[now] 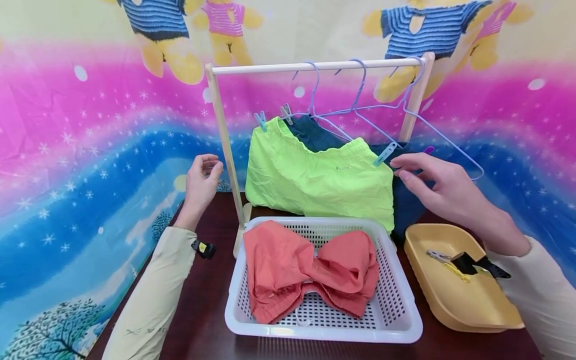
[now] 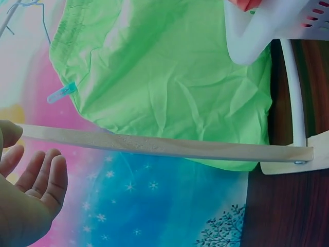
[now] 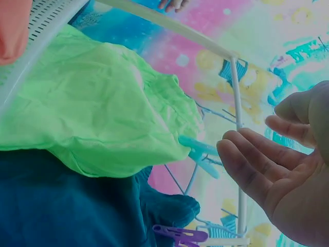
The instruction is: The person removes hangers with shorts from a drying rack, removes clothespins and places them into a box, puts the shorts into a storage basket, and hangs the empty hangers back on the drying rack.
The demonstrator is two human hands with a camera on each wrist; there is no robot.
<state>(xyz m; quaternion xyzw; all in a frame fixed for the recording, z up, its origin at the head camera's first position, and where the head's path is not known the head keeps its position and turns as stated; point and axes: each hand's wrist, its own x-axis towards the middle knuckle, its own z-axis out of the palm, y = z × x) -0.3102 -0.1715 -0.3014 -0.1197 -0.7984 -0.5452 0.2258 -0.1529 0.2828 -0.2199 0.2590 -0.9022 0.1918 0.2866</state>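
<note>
Lime-green shorts [image 1: 315, 175] hang by the waist from a lilac hanger [image 1: 313, 95], with a blue clothespin [image 1: 384, 154] at the right corner and another blue clothespin [image 1: 260, 120] at the left. My right hand [image 1: 438, 182] is beside the right clothespin, fingers loosely bent around nothing; whether a fingertip touches the pin I cannot tell. Left of the rack's wooden post [image 1: 227, 145], my left hand [image 1: 203, 181] is raised with relaxed fingers, holding nothing. Behind the green pair hang dark blue shorts [image 3: 77, 206], with a purple clothespin [image 3: 180, 235] and a grey clothespin [image 1: 286, 114].
A white perforated basket [image 1: 324, 334] in front of the rack holds coral-red shorts [image 1: 279, 270]. To its right, a yellow tray [image 1: 472, 315] contains a few clothespins [image 1: 455, 270]. Two more lilac hangers hang on the rod [image 1: 270, 68]. A printed cloth stands behind.
</note>
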